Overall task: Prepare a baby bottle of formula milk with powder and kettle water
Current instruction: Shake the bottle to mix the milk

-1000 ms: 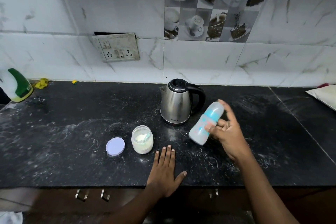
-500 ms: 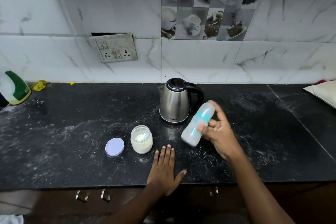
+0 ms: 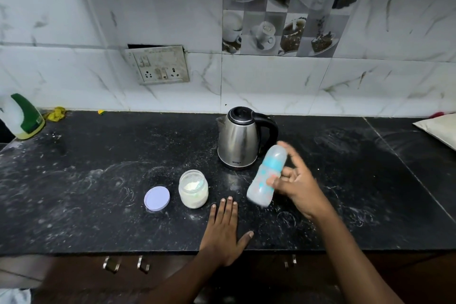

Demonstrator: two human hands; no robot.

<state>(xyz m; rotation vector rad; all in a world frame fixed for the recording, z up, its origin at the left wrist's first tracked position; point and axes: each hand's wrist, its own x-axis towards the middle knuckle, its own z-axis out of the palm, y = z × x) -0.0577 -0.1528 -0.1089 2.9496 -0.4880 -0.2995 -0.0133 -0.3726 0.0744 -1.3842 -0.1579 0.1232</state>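
My right hand grips a baby bottle with blue markings, tilted with its top leaning back and right, above the black counter. The bottle and hand are blurred. A steel kettle with a black lid and handle stands just behind the bottle. An open jar of pale formula powder sits left of the bottle, and its lilac lid lies flat beside it. My left hand rests palm down on the counter near the front edge, fingers together, holding nothing.
The black stone counter is dusted with white powder. A green and white spray bottle stands at the far left, a white bag at the far right. A switch and socket plate hangs on the tiled wall.
My right hand has kept shaking the bottle, which shifted left and lower, then back up a little. My left hand has stayed flat on the counter.
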